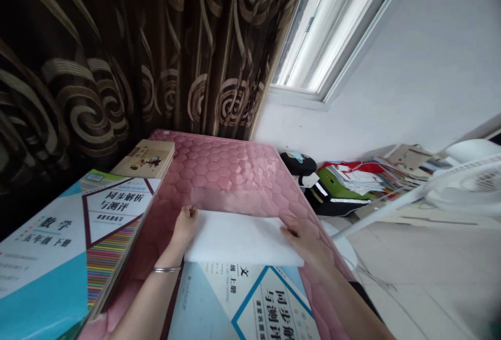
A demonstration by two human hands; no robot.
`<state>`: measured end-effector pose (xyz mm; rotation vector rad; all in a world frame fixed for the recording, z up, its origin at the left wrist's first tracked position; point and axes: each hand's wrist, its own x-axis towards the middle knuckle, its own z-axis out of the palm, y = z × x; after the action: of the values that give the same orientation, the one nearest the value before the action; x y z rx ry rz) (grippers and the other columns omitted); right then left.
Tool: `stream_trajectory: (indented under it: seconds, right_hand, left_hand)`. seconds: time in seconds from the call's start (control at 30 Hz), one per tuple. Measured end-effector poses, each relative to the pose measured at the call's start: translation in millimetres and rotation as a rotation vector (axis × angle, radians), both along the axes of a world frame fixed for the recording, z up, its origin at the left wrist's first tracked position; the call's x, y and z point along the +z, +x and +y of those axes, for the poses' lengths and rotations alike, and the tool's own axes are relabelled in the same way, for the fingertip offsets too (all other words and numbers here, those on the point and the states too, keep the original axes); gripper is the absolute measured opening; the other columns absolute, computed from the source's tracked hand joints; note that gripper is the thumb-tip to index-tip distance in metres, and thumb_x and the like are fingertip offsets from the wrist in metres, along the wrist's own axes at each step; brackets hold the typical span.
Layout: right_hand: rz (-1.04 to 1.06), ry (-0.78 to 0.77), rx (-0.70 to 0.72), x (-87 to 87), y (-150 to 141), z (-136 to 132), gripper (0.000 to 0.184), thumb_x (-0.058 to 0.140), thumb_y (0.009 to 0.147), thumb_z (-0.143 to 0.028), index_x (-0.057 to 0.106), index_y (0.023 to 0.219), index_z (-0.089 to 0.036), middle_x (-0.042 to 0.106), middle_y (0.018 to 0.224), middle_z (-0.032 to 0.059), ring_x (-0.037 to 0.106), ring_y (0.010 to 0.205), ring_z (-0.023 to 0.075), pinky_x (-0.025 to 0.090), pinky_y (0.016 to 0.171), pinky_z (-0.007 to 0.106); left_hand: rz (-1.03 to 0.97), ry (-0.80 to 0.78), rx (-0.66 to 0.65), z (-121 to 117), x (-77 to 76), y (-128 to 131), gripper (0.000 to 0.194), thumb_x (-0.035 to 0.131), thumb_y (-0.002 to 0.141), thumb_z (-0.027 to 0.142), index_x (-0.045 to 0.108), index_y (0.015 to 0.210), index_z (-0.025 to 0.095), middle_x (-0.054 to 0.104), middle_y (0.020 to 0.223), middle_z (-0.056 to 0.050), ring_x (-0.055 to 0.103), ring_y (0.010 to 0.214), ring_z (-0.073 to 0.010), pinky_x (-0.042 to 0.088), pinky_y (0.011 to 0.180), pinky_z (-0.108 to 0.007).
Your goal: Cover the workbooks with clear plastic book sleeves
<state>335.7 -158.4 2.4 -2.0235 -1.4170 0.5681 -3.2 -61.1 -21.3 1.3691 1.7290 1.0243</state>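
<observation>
- 8 o'clock: books (88,249) on a pink mattress (207,165)
- 7 o'clock: left hand (186,225) clamped on a white sheet (242,238)
- 6 o'clock: white sheet, at far edge of a blue book (209,303)
- 5 o'clock: right hand (297,233) clamped on its other end

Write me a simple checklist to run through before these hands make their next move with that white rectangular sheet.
1. Left hand gripping the white rectangular sheet: ok, at its far-left corner.
2. Right hand gripping it: ok, at its right edge.
3. Light-blue-and-cream paper workbook wholly in view: not ok, its near end runs out of the picture.
4. Sheet's underside clean: cannot tell, it is hidden.
5. Blue-and-white book with striped panel clear of both hands: ok, it lies apart on the left.
</observation>
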Motion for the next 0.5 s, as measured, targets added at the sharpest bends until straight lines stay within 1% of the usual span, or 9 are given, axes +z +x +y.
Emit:
stream_trajectory:
  seconds: [0.17, 0.33, 0.4, 0.5]
  right_hand:
    - [-0.027, -0.051, 0.082, -10.9, 0, 7, 0.035, 0.05, 0.082, -0.036, 0.073, 0.104, -0.022, 0.075, 0.09, 0.005, 0.068, 0.091, 0.0229, 0.051, 0.084, 0.034]
    - [-0.126, -0.083, 0.1, -15.0, 0, 16, 0.036, 0.048, 0.085, -0.035, 0.071, 0.109, -0.023, 0.075, 0.096, 0.0049, 0.069, 0.093, 0.0235, 0.052, 0.082, 0.036]
    - [-0.146, -0.057, 0.089, -18.1, 0, 19, 0.033, 0.05, 0.084, -0.033, 0.07, 0.109, -0.026, 0.075, 0.094, 0.0034, 0.07, 0.088, 0.0225, 0.053, 0.078, 0.035]
    - [-0.204, 0.033, 0.078, -23.2, 0, 23, 0.027, 0.054, 0.081, -0.03, 0.07, 0.102, -0.026, 0.074, 0.088, 0.0031, 0.07, 0.08, 0.0209, 0.053, 0.071, 0.032]
  left_hand:
    - [-0.005, -0.005, 0.006, 0, -1.2, 0, 0.006, 0.05, 0.079, 0.022, 0.05, 0.074, 0.02, 0.063, 0.076, -0.004, 0.062, 0.08, -0.0188, 0.044, 0.074, -0.027]
    - [-0.01, 0.003, -0.01, -3, 0.5, -1, 0.009, 0.05, 0.08, 0.025, 0.051, 0.072, 0.021, 0.062, 0.071, -0.003, 0.061, 0.075, -0.0191, 0.043, 0.071, -0.028]
    - [-0.012, 0.008, -0.004, -3, 0.6, -1, 0.008, 0.051, 0.079, 0.026, 0.051, 0.073, 0.021, 0.062, 0.072, -0.003, 0.061, 0.075, -0.0189, 0.043, 0.071, -0.028]
    - [-0.013, 0.014, 0.004, -2, 0.6, -1, 0.008, 0.052, 0.078, 0.025, 0.053, 0.073, 0.02, 0.063, 0.072, -0.003, 0.061, 0.074, -0.0188, 0.043, 0.07, -0.028]
